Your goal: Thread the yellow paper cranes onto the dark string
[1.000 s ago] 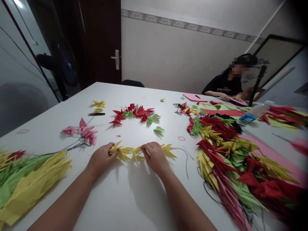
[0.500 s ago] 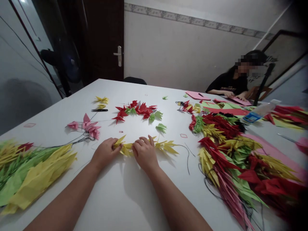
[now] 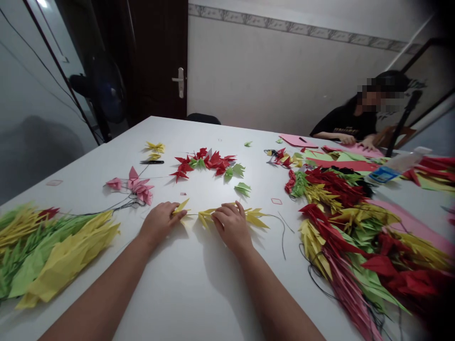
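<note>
My left hand [image 3: 161, 221] is closed on a yellow folded paper piece [image 3: 182, 206] low over the white table. To its right, my right hand [image 3: 232, 227] grips a row of yellow folded paper pieces [image 3: 256, 218] from above. A short stretch of dark string shows between the two hands. The string's loose end [image 3: 283, 237] lies on the table to the right of the row. The tips of the right fingers are partly hidden by the paper.
Red and green folded pieces [image 3: 216, 162] lie beyond my hands, pink ones [image 3: 141, 189] to the left. A large colourful bundle [image 3: 355, 237] lies right, another [image 3: 67, 251] left. A bottle [image 3: 398, 166] and a person [image 3: 350, 118] are at the far right.
My right hand has moved right with the yellow row, away from my left hand. A gap with string now shows between the yellow pieces. The whole view has shifted slightly.
</note>
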`<action>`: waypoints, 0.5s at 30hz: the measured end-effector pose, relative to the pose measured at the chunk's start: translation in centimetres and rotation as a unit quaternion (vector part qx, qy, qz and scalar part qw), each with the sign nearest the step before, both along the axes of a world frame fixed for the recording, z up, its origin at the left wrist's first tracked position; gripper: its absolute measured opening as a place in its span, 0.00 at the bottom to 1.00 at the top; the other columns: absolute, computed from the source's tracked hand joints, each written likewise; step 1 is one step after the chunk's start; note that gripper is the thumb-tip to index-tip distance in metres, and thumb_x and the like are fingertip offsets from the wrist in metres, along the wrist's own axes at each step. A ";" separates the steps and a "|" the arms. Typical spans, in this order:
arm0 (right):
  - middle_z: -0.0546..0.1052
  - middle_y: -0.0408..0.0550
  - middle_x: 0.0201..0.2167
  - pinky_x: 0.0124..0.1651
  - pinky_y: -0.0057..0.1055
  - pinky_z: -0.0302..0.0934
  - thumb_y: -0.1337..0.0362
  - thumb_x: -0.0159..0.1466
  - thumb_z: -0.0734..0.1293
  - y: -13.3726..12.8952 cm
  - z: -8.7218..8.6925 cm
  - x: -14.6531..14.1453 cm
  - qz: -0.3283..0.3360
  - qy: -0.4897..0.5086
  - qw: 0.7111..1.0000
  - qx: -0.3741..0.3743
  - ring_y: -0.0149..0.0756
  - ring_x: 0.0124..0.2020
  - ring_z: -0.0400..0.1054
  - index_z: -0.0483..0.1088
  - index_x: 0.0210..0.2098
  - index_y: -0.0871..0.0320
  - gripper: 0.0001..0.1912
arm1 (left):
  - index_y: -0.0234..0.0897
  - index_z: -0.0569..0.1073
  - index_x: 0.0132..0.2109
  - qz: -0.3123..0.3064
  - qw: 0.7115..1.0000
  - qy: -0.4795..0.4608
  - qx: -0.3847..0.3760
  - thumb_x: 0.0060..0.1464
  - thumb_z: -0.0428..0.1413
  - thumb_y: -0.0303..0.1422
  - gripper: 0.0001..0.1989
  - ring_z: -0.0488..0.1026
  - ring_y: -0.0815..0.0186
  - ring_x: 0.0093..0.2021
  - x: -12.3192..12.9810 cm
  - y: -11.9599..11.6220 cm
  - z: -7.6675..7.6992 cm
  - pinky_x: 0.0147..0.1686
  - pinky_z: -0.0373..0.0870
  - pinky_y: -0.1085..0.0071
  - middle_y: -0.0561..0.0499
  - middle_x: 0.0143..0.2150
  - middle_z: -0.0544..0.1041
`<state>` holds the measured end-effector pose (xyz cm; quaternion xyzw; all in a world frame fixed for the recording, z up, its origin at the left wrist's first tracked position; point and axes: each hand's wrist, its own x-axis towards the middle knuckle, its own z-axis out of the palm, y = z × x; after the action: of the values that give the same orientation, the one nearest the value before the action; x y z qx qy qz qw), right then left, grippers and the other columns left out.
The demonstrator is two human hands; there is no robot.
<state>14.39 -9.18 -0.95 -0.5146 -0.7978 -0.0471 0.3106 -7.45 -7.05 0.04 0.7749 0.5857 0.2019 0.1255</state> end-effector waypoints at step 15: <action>0.74 0.45 0.42 0.60 0.49 0.37 0.62 0.60 0.61 -0.3 0.4 -0.4 -0.031 0.049 0.996 0.069 0.41 0.51 0.60 0.72 0.35 0.52 0.08 | 0.35 0.69 0.47 -0.077 0.995 -0.015 0.056 0.52 0.47 0.40 0.18 0.64 0.60 0.50 0.0 0.1 -0.7 0.52 0.59 0.63 0.44 0.48 0.70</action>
<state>13.97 -9.50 -0.55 -0.5183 -0.7601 -0.0862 0.3822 -7.48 -6.97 -0.67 0.8208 0.5096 0.2356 0.1053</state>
